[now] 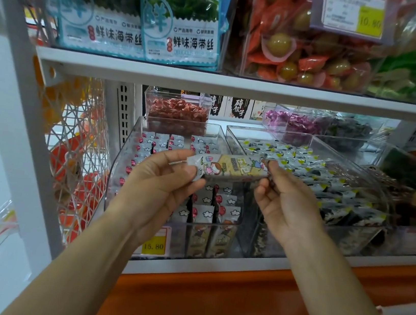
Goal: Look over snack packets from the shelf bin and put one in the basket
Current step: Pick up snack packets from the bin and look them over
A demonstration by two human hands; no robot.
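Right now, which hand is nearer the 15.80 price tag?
Left. The left hand is directly above the 15.80 price tag; the right hand is farther up-right.

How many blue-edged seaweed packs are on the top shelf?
2: the left pack and the right pack stand side by side at upper left; others may hide behind.

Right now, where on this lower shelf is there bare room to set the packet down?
One bare strip of shelf lies behind the front bins, between the red candy box and the purple candy box. The left bin and the right bin are crowded with packets almost wall to wall; the snack packet could only lie on top there.
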